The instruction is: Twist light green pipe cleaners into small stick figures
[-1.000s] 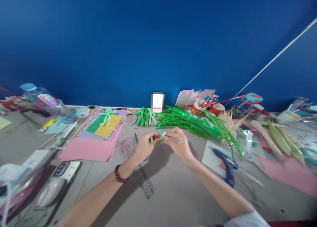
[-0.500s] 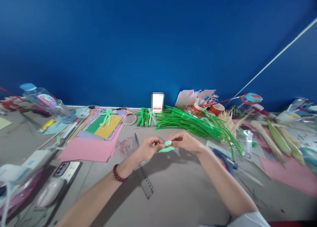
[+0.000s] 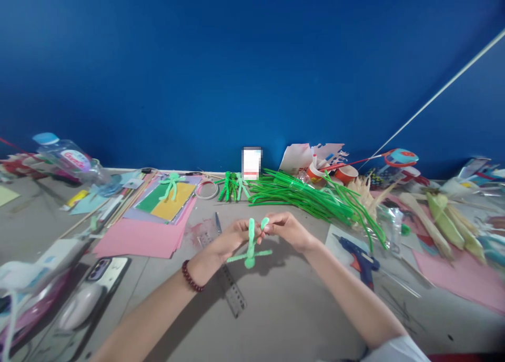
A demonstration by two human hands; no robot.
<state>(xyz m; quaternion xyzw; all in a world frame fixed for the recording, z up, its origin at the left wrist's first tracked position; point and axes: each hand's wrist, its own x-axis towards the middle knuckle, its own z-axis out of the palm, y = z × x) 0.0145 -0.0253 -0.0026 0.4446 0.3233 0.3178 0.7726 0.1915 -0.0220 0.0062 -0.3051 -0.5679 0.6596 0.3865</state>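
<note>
Between my hands, above the grey table, is a light green pipe-cleaner figure point(image 3: 250, 246). Its round head points down toward me, its arms stretch out sideways and one leg sticks up. My left hand point(image 3: 235, 235) pinches the figure around its body and legs. With thumb and fingertips, my right hand point(image 3: 289, 229) grips the end of the other leg, which is bent into a small loop. Part of the figure is hidden behind my left fingers. A clear ruler point(image 3: 232, 293) lies on the table below my left wrist.
Green pipe cleaners point(image 3: 300, 196) lie in a heap ahead, beside several finished figures point(image 3: 229, 187). Pink paper point(image 3: 142, 238), a phone point(image 3: 114, 272) and a mouse point(image 3: 81, 307) are at left. On the right are a blue glue gun point(image 3: 361, 257) and corn husks point(image 3: 445, 220).
The figure has been turned, so its head and outstretched arms now hang toward me and one leg points up. My right hand has stayed at the leg end.
</note>
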